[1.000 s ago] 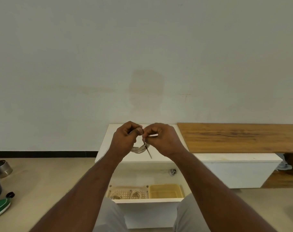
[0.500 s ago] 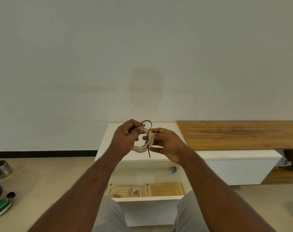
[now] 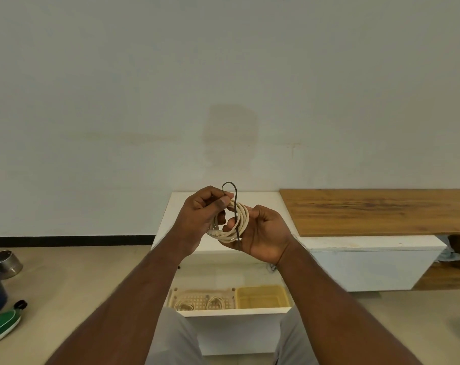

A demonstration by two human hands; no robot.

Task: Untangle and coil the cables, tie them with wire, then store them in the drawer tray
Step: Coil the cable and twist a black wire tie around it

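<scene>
A cream cable coil (image 3: 240, 219) is held up between both hands above the open drawer. My left hand (image 3: 200, 214) pinches the top of the coil together with one end of a dark tie wire (image 3: 236, 214). The wire arches over the coil and hangs down its front. My right hand (image 3: 265, 233) cups the coil from the right and below, fingers curled behind it. Down in the drawer, a cream perforated tray (image 3: 201, 299) holds two tied cable coils (image 3: 215, 302).
A yellow tray (image 3: 261, 296) sits beside the cream tray in the white drawer (image 3: 236, 312). A white cabinet top (image 3: 168, 219) and a wooden bench top (image 3: 376, 210) lie behind. On the floor at left are a green shoe (image 3: 1, 326) and a metal bowl (image 3: 8, 263).
My hands have drawn apart, exposing the coil. The wire now loops over the top of the coil, and my right hand has shifted from pinching the wire to cupping the coil.
</scene>
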